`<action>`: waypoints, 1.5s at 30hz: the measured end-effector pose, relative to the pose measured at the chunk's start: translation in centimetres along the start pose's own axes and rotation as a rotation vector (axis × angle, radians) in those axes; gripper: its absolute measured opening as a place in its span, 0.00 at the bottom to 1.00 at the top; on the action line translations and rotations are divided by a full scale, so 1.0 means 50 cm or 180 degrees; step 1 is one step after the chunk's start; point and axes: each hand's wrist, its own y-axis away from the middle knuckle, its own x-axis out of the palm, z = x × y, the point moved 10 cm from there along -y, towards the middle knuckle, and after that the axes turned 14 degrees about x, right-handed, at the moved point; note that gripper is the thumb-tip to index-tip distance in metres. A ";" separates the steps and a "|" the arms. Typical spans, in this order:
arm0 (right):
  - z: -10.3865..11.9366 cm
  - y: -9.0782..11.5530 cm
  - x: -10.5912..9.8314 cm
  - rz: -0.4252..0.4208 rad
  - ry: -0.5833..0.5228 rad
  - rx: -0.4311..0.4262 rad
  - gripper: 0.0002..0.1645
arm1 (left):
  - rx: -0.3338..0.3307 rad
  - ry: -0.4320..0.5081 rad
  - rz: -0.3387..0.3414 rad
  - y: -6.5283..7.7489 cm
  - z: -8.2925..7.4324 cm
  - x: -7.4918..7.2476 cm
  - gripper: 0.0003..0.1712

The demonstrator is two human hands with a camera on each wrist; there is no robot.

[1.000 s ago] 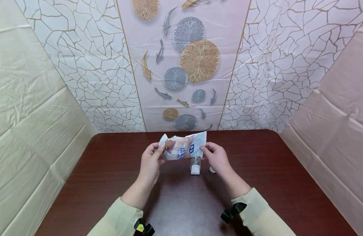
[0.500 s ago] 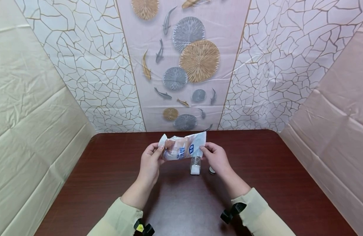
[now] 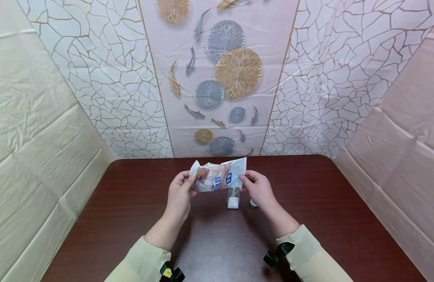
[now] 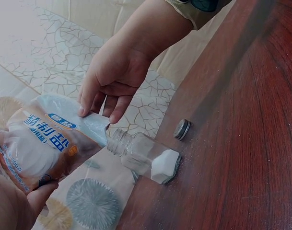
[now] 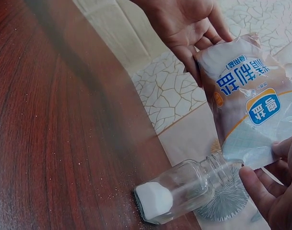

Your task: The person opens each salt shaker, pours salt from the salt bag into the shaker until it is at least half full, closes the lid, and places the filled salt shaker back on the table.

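A plastic bag of salt (image 3: 214,178) with blue lettering is held up level over the table, one end in each hand. My left hand (image 3: 179,197) grips the fuller end with the thumb on top. The other end is pinched between thumb and fingers of my right hand (image 3: 260,191). In the left wrist view, the bag's lower corner sits right at the mouth of an upright glass jar (image 4: 138,152). White salt (image 5: 154,200) fills the bottom part of the jar. Beside the jar, under the right hand, lies a small round lid (image 4: 182,129).
The dark red-brown wooden table (image 3: 125,219) carries scattered white grains near the jar, visible in the right wrist view. A patterned cloth wall (image 3: 217,78) rises behind the table's far edge, with plain beige cloth (image 3: 44,137) along both sides.
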 end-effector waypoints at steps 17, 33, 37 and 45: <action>-0.004 -0.003 -0.001 -0.0013 0.0008 0.0032 0.10 | -0.0007 -0.0031 0.0000 0.002 -0.001 0.001 0.04; -0.007 -0.003 -0.002 0.0002 0.0021 0.0051 0.11 | 0.0014 0.0002 0.0007 0.002 -0.001 0.003 0.03; -0.011 -0.005 -0.002 0.0000 0.0035 0.0115 0.11 | 0.0003 -0.0024 -0.0003 0.002 0.000 0.001 0.03; -0.008 -0.004 0.000 -0.0004 0.0041 0.0139 0.12 | 0.0007 0.0015 0.0001 0.001 -0.004 0.002 0.03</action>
